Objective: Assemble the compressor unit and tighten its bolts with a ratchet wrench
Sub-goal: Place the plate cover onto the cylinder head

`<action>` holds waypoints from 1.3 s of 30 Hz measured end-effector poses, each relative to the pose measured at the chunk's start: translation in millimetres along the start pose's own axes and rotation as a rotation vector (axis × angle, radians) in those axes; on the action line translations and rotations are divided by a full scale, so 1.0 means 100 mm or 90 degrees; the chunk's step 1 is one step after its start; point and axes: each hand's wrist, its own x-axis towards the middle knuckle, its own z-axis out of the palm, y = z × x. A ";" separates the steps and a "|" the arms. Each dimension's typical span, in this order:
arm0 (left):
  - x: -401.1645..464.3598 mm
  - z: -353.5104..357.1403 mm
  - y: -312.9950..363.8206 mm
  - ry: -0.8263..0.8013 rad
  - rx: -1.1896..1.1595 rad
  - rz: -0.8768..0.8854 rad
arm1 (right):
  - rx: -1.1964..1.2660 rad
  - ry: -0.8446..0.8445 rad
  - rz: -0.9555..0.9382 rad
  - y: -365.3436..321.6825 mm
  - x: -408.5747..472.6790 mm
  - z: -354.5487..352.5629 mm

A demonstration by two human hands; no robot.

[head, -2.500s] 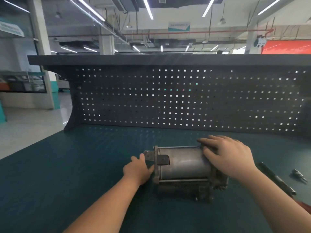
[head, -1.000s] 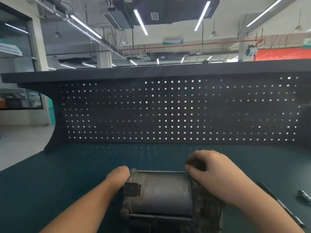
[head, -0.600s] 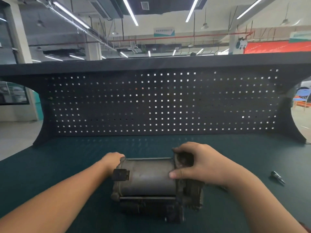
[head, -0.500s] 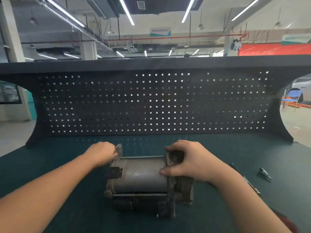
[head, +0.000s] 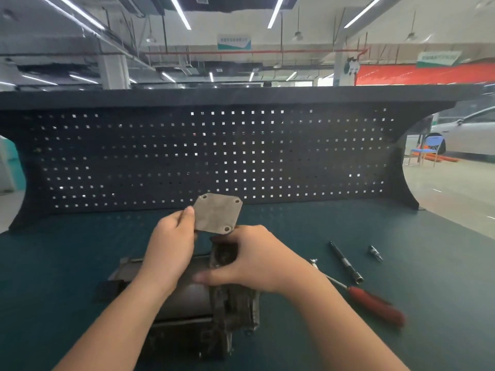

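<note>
While the compressor unit (head: 187, 298) lay on its side on the green worktop (head: 348, 223), the step in hand looked like fitting the cover plate (head: 217, 217). Left hand (head: 168, 253) pinched the plate by its left edge, raised above the unit, tilted. Right hand (head: 254, 261) curled round the unit's open port, steadying it. Next move probably needs plate holes lined up over the port, then bolts. Ratchet wrench (head: 361, 293) lay just right, untouched, beside an extension bar (head: 345, 262) and a socket bit (head: 375, 253).
</note>
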 end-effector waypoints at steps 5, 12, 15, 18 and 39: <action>-0.07 -0.02 0.07 -0.007 -0.011 -0.036 | 0.158 0.060 0.076 0.04 -0.02 -0.37; -0.07 -0.06 0.03 -0.122 0.033 0.008 | 0.302 0.176 0.183 0.04 0.17 -0.31; -0.07 -0.11 -0.01 -0.159 0.006 0.020 | 0.437 0.136 0.178 0.10 0.18 -0.28; -0.09 -0.14 -0.06 -0.138 -0.040 0.064 | 0.435 0.174 0.119 0.11 0.15 -0.37; -0.08 -0.17 -0.15 -0.069 -0.257 0.053 | -0.126 -0.096 -0.041 0.05 -0.07 -0.44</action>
